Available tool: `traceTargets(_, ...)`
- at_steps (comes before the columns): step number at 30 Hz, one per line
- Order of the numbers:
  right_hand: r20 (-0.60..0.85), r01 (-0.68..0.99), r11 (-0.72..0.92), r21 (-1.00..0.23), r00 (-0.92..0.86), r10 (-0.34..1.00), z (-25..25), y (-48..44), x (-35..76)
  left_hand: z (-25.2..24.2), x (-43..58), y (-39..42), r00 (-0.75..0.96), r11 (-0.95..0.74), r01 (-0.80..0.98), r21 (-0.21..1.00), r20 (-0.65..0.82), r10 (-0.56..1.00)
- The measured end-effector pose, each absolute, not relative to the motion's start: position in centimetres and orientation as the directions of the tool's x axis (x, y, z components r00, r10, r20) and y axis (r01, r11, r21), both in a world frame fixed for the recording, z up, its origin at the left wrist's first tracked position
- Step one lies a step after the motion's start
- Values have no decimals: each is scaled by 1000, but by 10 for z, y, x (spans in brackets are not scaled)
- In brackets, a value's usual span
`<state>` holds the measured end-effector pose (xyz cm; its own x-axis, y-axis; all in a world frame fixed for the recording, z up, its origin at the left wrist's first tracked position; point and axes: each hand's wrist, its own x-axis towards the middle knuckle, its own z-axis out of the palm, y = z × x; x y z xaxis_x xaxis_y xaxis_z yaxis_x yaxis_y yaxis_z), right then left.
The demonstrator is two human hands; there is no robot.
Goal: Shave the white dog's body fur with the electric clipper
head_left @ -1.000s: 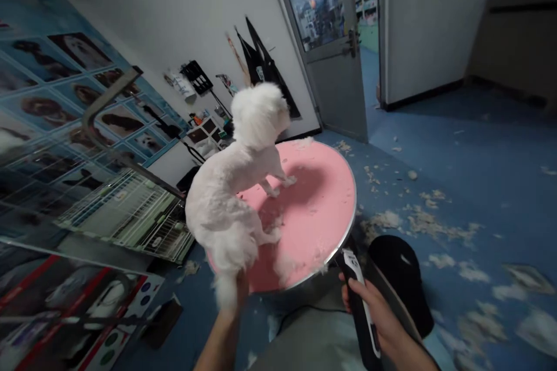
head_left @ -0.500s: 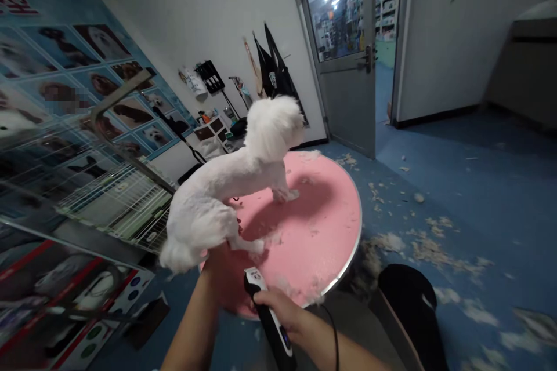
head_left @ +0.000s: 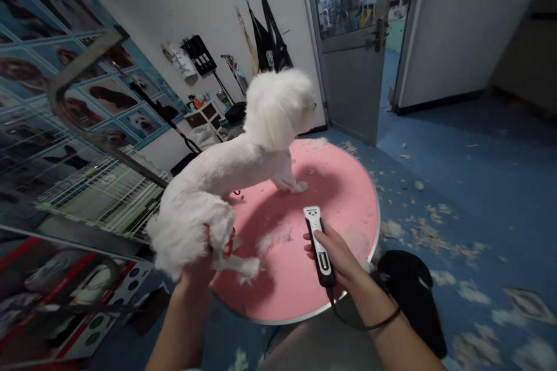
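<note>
A white dog (head_left: 230,165) with a short-clipped body and a fluffy head stands on a round pink table (head_left: 287,278), facing right. My left hand (head_left: 198,264) is at its hindquarters, against a hind leg; most of its fingers are hidden by fur. My right hand (head_left: 333,252) is closed around black and silver clippers (head_left: 319,246), blade pointing up and away, above the tabletop and apart from the dog. A cord runs from the clippers' lower end by my right wrist. Loose white fur (head_left: 276,237) lies on the table.
A curved metal arm (head_left: 87,64) rises at the left, near a wire cage (head_left: 104,185). Tufts of fur (head_left: 430,235) lie on the blue floor at the right. A grey door (head_left: 352,81) stands open behind. Black aprons (head_left: 267,40) hang on the wall.
My right hand has moved up and right with the clippers, whose face now shows. My left hand is higher at the dog's rear. The view has shifted slightly.
</note>
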<state>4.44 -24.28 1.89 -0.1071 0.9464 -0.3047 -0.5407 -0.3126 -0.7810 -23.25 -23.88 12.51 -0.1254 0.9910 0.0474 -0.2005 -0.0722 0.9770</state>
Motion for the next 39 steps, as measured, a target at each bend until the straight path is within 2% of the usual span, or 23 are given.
traceTargets(2, -313, -449, -330, -830, -114, 943, 24, -244, 33, 134, -232, -249, -145, -178, -106, 978, 162, 976)
traceTargets(4, -349, -438, -374, -817, -141, 927, 29, -244, 29, 141, -233, -255, -153, -192, -78, 978, 179, 972)
traceTargets(8, -377, -614, -470, -634, -285, 881, 37, -246, 38, 145, -231, -258, -94, -176, -66, 982, 169, 981)
traceTargets(10, -335, -672, -471, -572, -333, 881, 34, -250, 43, 144, -230, -258, -96, -216, -79, 973, 208, 973)
traceTargets(12, -270, -690, -459, -559, -372, 888, 27, -256, 45, 143, -230, -257, -111, -241, -111, 964, 229, 967)
traceTargets(19, -114, -675, -388, -627, -413, 903, 20, -271, 38, 159, -234, -265, -44, -136, -286, 949, 129, 991)
traceTargets(24, 90, -736, -431, -521, -550, 831, 8, -274, 11, 175, -231, -272, -20, -44, -423, 905, 39, 999)
traceTargets(26, 145, -774, -404, -487, -528, 837, 2, -273, -6, 177, -233, -273, 16, -9, -468, 884, 19, 1000)
traceTargets(28, 123, -819, -315, -479, -418, 900, 0, -270, -24, 178, -237, -275, 46, 23, -500, 866, 0, 999)
traceTargets(30, 12, -855, -200, -479, -234, 972, 0, -265, -40, 179, -241, -278, 62, 35, -534, 845, -2, 998)
traceTargets(33, -162, -867, -104, -488, -28, 986, 7, -257, -54, 180, -246, -284, 94, 50, -573, 818, 4, 996)
traceTargets(35, -149, -876, -105, -471, -38, 988, 13, -251, -54, 181, -245, -287, 112, 82, -596, 799, -19, 994)
traceTargets(39, 16, -892, -190, -409, -215, 976, 28, -242, -47, 188, -236, -289, 89, 91, -638, 765, -43, 995)
